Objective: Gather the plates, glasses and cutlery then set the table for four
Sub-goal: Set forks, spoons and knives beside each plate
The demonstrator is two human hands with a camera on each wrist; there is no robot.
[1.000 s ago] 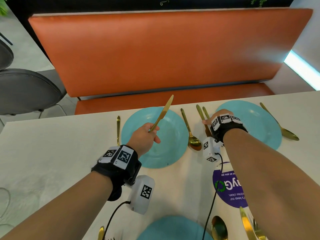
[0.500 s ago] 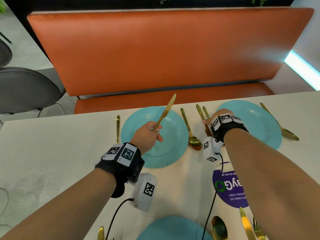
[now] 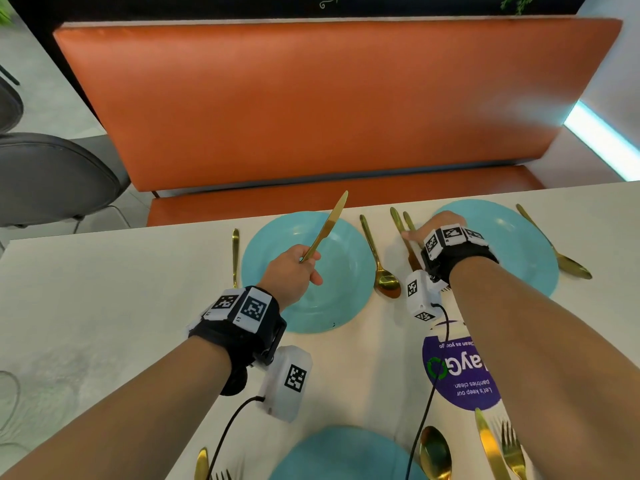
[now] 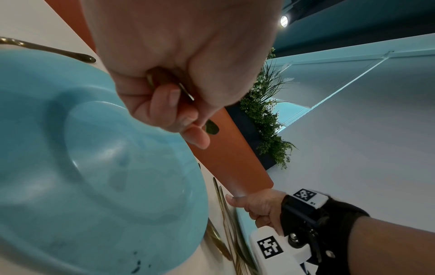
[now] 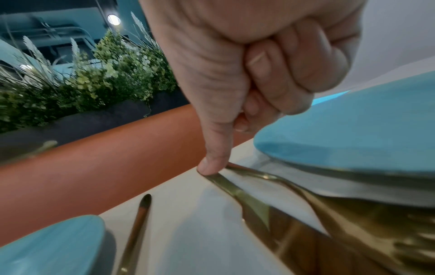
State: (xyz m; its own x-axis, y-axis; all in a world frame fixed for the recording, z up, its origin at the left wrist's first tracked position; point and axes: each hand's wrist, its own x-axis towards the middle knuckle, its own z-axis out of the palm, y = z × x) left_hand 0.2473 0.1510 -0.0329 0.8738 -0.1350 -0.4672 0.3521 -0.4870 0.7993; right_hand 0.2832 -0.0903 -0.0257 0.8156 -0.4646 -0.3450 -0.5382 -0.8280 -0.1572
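Note:
My left hand grips a gold knife by the handle, blade pointing up and away, above the far-left blue plate. The left wrist view shows that hand with fingers curled round the handle over the plate. My right hand is beside the far-right blue plate. Its fingers are curled and the thumb presses the handle end of a gold knife lying on the table next to a gold fork.
A gold spoon lies right of the left plate, a gold fork left of it. Another spoon rests at the right plate's rim. Near me are a third plate and more cutlery. An orange bench runs behind the table.
My left hand has shifted the knife slightly up and to the right over the plate. The right hand has stayed on the cutlery.

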